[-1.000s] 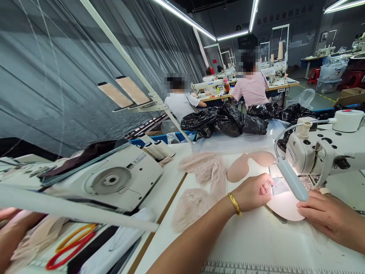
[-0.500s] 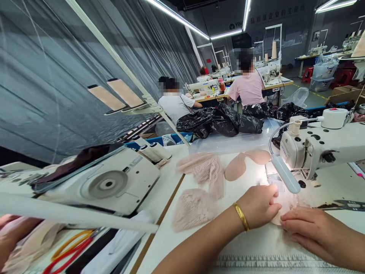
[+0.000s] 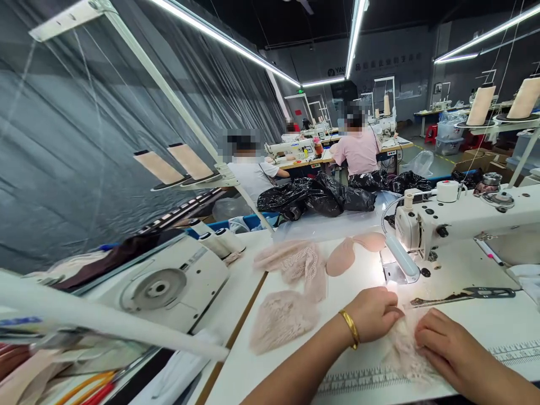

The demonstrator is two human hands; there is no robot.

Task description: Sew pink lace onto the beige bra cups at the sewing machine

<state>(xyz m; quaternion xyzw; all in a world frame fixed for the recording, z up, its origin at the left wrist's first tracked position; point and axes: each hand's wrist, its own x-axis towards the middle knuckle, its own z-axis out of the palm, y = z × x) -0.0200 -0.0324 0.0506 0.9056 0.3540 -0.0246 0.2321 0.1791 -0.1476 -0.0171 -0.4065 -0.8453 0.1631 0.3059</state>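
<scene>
Lace piece [image 3: 403, 351], lower right of frame: pinched at edge by curled left hand [image 3: 373, 314], pressed flat under spread right hand [image 3: 442, 346], held taut on tabletop [image 3: 498, 320] near scissors [image 3: 464, 295].

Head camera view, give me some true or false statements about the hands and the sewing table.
1. The left hand and the right hand both touch the lace piece. True.
2. A gold bracelet sits on the left wrist. True.
3. The right hand holds the scissors. False: the scissors lie on the table, apart from it.
4. The lamp on the sewing machine is off. False: the lamp shines on the table.
</scene>
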